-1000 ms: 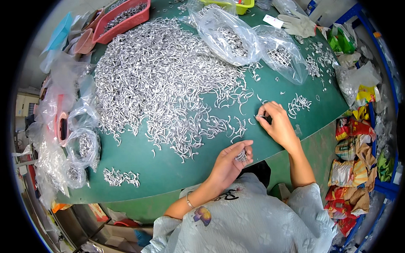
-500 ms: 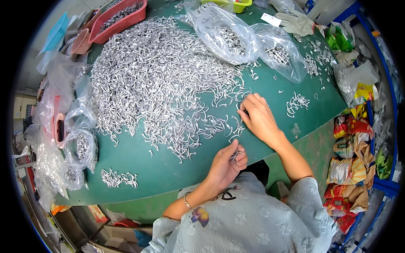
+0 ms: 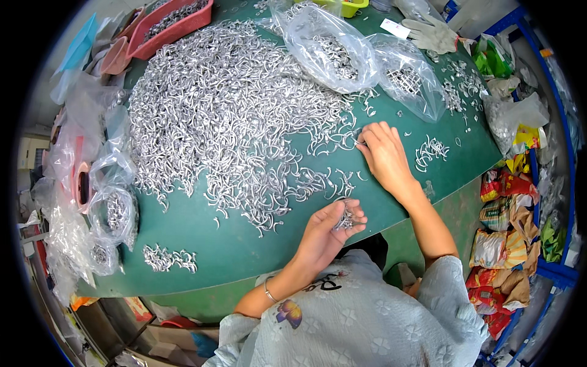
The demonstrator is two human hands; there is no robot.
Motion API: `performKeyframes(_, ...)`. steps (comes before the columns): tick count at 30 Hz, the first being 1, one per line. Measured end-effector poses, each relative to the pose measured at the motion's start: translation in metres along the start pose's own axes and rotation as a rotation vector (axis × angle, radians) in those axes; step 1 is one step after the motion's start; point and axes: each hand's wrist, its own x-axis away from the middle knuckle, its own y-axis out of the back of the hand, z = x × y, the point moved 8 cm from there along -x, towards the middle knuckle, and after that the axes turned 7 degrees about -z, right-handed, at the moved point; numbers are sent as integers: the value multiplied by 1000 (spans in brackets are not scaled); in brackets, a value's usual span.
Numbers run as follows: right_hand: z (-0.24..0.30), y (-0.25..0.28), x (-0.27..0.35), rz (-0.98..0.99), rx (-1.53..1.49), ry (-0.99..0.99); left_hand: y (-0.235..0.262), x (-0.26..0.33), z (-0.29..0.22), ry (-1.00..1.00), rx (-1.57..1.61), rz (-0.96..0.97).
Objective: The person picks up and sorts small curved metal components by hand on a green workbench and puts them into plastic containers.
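Observation:
A broad heap of small curved silver metal pieces (image 3: 214,104) covers much of the green table (image 3: 232,257). Near the table's front edge, my left hand (image 3: 324,235) is cupped palm up with its fingers curled round several of these metal pieces (image 3: 345,219). My right hand (image 3: 386,158) is at the heap's right edge, back of the hand up. Its thumb and fingertips are bent together beside the outermost pieces; what they pinch, if anything, is too small to make out.
Small separate piles of metal pieces lie at the right (image 3: 431,151) and front left (image 3: 170,259). Clear plastic bags of parts (image 3: 330,52) stand at the back. A pink basket (image 3: 168,27), gloves (image 3: 431,33) and more bags (image 3: 113,214) line the edges. Blue shelving (image 3: 559,272) is at right.
My right hand has moved slightly up and right along the heap's edge. The left hand has opened a little and turned, so the pieces in its palm show more.

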Motion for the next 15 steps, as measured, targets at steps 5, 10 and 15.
performKeyframes(5, 10, 14, 13, 95, -290, -84, 1, 2, -3, -16, -4, -39)
performKeyframes(10, 34, 21, 22, 237, -677, -103, -3, 0, -8, -18, 80, -151)
performKeyframes(15, 47, 26, 23, 215, -749, -2, 6, -4, -2, -17, 93, -140)
